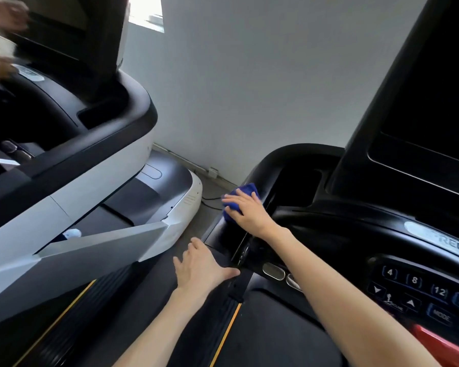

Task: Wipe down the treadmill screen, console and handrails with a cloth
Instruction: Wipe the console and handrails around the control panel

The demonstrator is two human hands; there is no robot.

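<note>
My right hand [245,210] presses a blue cloth [239,200] flat against the left end of the black treadmill console [297,178], on its outer left corner. The dark screen [429,107] rises at the upper right. Keypad buttons [419,290] with numbers sit at the lower right, beside a red safety key [440,345]. My left hand [200,263] hovers open, fingers spread, just left of the left handrail [223,242], holding nothing. Silver pulse sensors [274,271] show under my right forearm.
A second white and black treadmill [96,181] stands close on the left. Another person's hands [3,19] are on its console at the top left, blurred. A white wall [249,88] lies ahead, with a cable [210,198] on the floor between the machines.
</note>
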